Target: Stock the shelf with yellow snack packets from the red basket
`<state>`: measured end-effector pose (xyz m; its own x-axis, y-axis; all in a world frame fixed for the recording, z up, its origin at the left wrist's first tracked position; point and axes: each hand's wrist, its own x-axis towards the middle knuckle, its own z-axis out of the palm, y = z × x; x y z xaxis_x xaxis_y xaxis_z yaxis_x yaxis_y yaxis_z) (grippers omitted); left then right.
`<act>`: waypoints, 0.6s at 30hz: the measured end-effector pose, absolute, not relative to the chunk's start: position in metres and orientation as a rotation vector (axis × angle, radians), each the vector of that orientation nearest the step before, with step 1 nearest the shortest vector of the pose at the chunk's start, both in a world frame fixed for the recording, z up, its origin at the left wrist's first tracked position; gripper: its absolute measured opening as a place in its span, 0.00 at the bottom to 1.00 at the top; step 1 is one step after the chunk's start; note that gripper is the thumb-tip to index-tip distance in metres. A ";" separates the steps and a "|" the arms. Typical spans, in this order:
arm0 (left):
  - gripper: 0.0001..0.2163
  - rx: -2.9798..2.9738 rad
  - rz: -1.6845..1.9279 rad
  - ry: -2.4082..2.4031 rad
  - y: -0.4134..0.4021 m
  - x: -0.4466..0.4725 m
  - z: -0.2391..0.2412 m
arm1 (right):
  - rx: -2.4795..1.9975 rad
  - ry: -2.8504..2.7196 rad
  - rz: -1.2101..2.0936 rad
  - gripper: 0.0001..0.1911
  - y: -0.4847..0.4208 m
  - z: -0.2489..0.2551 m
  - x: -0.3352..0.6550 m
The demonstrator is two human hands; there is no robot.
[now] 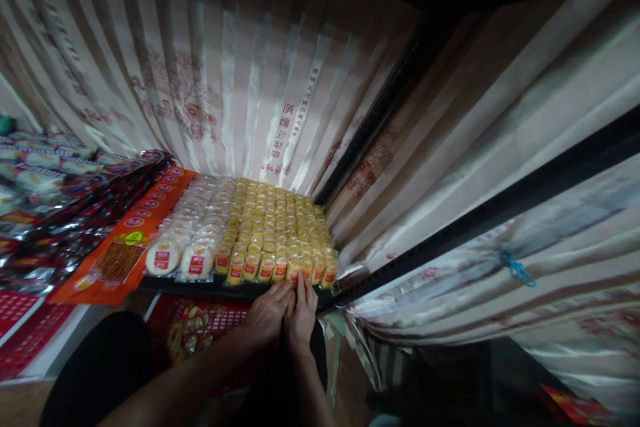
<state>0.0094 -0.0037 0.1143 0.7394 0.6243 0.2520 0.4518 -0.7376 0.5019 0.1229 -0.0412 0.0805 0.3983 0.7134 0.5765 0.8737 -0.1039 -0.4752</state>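
Rows of small yellow-wrapped snack packets (273, 227) with red and white labels cover the right part of a dark shelf (240, 290). My right hand (303, 307) is at the front row, its fingers together and its fingertips against a yellow packet (293, 270). Close beside it, touching it, my left hand (270, 310) has its fingers bent in at the shelf's front edge. Whatever may be between the left fingers is hidden. Left of the yellow rows lie clear-wrapped round white biscuits (197, 263), also in rows.
An orange snack bag (117, 260) lies left of the biscuits, beside dark red shiny packs (65, 220) and white packs (43, 177). Below the shelf is a red basket (235, 317) with gold-wrapped pieces. Pleated curtains (240, 80) and black metal posts (480, 207) border the shelf.
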 end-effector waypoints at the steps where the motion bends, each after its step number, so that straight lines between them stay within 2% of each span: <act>1: 0.17 2.532 0.585 0.816 -0.004 0.009 0.114 | -1.864 -1.352 -0.272 0.23 -0.042 0.080 0.121; 12: 0.18 2.525 0.584 0.765 0.001 -0.002 0.122 | -1.801 -1.374 -0.247 0.22 -0.043 0.080 0.106; 18: 0.17 2.532 0.657 1.013 -0.007 -0.025 0.120 | -1.760 -1.503 -0.172 0.24 -0.035 0.074 0.093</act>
